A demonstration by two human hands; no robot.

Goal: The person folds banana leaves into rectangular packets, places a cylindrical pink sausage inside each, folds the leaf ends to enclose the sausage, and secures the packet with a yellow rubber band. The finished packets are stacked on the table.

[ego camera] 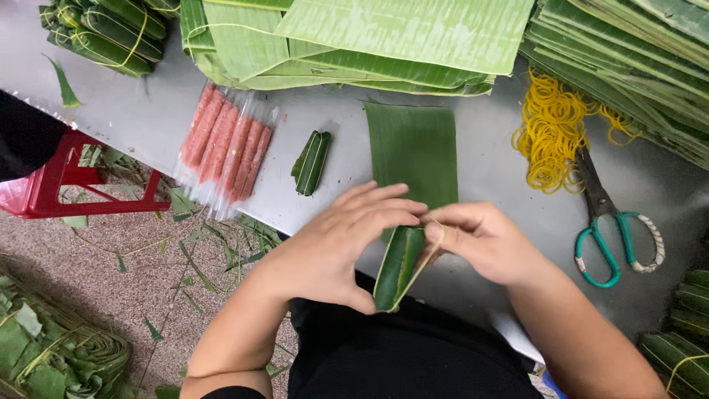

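Observation:
My left hand (336, 244) grips a small parcel wrapped in green banana leaf (397, 267), held upright over the table's near edge. My right hand (484, 240) pinches a yellow rubber band (427, 255) that stretches along the parcel's right side. A flat cut piece of banana leaf (413, 148) lies on the grey table (148, 118) just beyond my hands. Another wrapped leaf parcel (311, 162) lies to the left of it.
Pink sausages in clear plastic sleeves (223, 144) lie at the left. Stacks of banana leaves (354, 37) fill the table's far side. A heap of yellow rubber bands (552, 133) and green-handled scissors (609, 229) are at the right. Bundled parcels (107, 29) sit far left; a red stool (66, 185) stands below.

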